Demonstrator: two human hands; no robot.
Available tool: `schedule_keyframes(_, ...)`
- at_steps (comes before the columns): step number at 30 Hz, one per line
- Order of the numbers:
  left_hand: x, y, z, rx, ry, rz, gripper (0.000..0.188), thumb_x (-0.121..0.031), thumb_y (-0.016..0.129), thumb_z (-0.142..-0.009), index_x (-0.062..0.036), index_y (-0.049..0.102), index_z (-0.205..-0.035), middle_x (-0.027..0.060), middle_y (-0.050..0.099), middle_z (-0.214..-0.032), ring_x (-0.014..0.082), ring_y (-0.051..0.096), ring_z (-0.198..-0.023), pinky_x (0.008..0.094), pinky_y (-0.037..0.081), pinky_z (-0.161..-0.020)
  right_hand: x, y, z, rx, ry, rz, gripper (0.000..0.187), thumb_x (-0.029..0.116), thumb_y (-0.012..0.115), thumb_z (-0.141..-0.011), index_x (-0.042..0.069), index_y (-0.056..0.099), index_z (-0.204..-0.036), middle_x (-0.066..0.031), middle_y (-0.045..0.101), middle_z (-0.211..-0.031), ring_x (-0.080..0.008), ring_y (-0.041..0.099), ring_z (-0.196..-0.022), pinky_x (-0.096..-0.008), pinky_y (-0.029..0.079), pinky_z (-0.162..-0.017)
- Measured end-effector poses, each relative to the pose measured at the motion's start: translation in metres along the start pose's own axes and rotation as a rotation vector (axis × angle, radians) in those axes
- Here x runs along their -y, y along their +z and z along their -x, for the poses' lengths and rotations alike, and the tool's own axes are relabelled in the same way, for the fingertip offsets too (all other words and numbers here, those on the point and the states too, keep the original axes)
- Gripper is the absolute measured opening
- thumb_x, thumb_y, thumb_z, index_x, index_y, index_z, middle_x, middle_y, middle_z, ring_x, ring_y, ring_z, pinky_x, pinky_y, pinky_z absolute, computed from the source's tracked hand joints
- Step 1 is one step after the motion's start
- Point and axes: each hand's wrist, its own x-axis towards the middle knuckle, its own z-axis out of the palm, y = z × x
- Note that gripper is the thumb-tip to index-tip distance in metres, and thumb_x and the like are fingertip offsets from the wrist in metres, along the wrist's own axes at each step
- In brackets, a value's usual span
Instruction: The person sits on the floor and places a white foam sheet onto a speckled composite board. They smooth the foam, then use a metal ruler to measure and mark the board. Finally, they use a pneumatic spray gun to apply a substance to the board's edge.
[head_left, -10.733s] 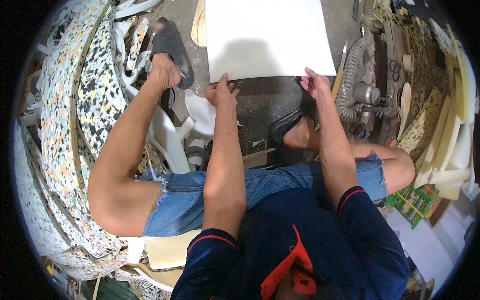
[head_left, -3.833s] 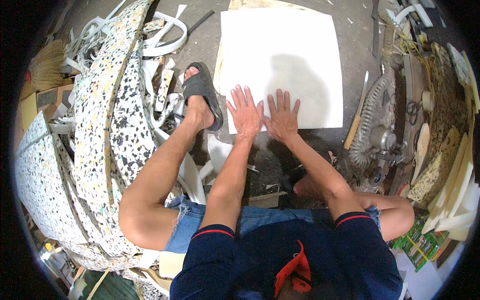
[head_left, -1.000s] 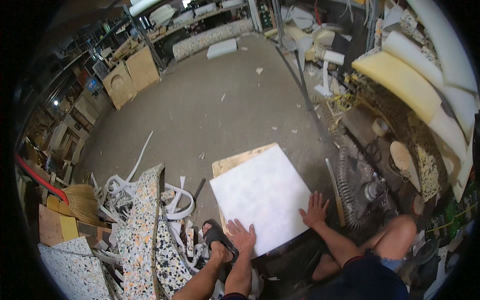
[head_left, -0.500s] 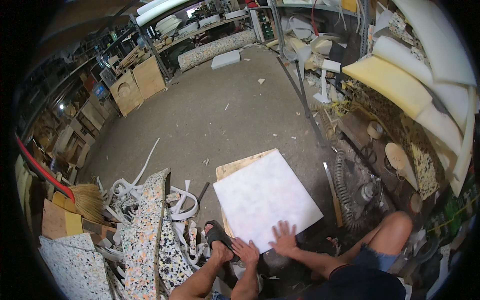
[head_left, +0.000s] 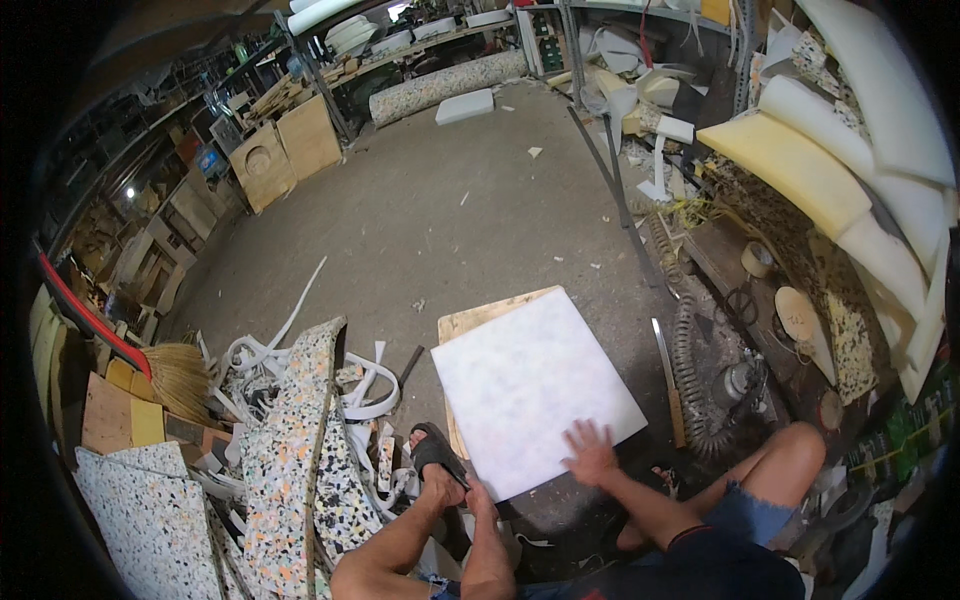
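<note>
A square white foam sheet (head_left: 535, 385) lies on a slightly offset wooden board (head_left: 478, 320) on the floor before me. My right hand (head_left: 592, 453) is pressed flat on the sheet near its right front edge, fingers spread. At the sheet's near left edge, beside my sandalled foot (head_left: 440, 465), is my left hand (head_left: 481, 494). It is turned on its side with its fingers mostly hidden, so whether it grips the edge is unclear. To the right of the sheet lies a long blade with a wooden handle (head_left: 675, 410).
Speckled foam slabs (head_left: 285, 430) and white offcut strips (head_left: 370, 395) are heaped at left, near a straw broom (head_left: 178, 375). A coiled hose (head_left: 688, 370) and tape roll (head_left: 757, 260) lie at right, below stacked foam (head_left: 790, 160). A speckled roll (head_left: 445, 88) lies at the back.
My left hand has drawn back from the sheet's top to its near left edge and turned sideways. My right hand has shifted slightly right and forward, still flat. The view has tilted a little.
</note>
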Motion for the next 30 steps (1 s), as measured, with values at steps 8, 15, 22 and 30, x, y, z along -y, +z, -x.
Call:
schedule_keyframes(8, 0.017, 0.008, -0.024, 0.207, -0.077, 0.236, 0.112, -0.089, 0.039, -0.085, 0.0086, 0.053, -0.138, 0.0221, 0.059, -0.138, 0.0352, 0.060, -0.120, 0.0498, 0.048, -0.102, 0.013, -0.014, -0.012, 0.143, 0.295, -0.039, 0.088, 0.068, 0.036, -0.099, 0.011, 0.018, -0.164, -0.0232, 0.003, -0.170, -0.0467, 0.000, -0.155, -0.0740, 0.002, -0.117)
schedule_keyframes(15, 0.029, -0.008, 0.007, 0.390, -0.268, 0.410, 0.141, -0.105, 0.028, -0.068, 0.0119, 0.043, -0.144, 0.0289, 0.053, -0.142, 0.0405, 0.054, -0.127, 0.0537, 0.043, -0.109, 0.152, -0.029, 0.006, 0.121, -0.195, -0.099, 0.088, 0.069, 0.035, -0.099, 0.008, 0.024, -0.162, -0.0248, 0.009, -0.169, -0.0436, 0.004, -0.156, -0.0757, 0.004, -0.116)
schedule_keyframes(22, -0.002, -0.007, 0.028, 1.060, -0.037, 1.112, 0.086, -0.085, 0.032, -0.091, -0.0069, 0.062, -0.108, 0.0114, 0.065, -0.110, 0.0293, 0.061, -0.099, 0.0462, 0.050, -0.083, 0.161, -0.095, -0.017, -0.015, -0.364, -0.163, 0.087, 0.063, 0.041, -0.099, -0.001, 0.031, -0.157, -0.0299, 0.020, -0.164, -0.0491, 0.017, -0.153, -0.0731, 0.015, -0.116)
schedule_keyframes(30, -0.065, 0.045, 0.135, 0.944, 0.319, 1.303, 0.069, -0.060, 0.034, -0.106, -0.0124, 0.035, -0.157, 0.0115, 0.041, -0.158, 0.0319, 0.041, -0.143, 0.0493, 0.032, -0.120, 0.150, -0.183, -0.041, 0.116, -0.387, -0.220, 0.080, 0.058, 0.038, -0.102, 0.000, 0.029, -0.157, -0.0242, 0.021, -0.166, -0.0453, 0.020, -0.153, -0.0686, 0.018, -0.118)
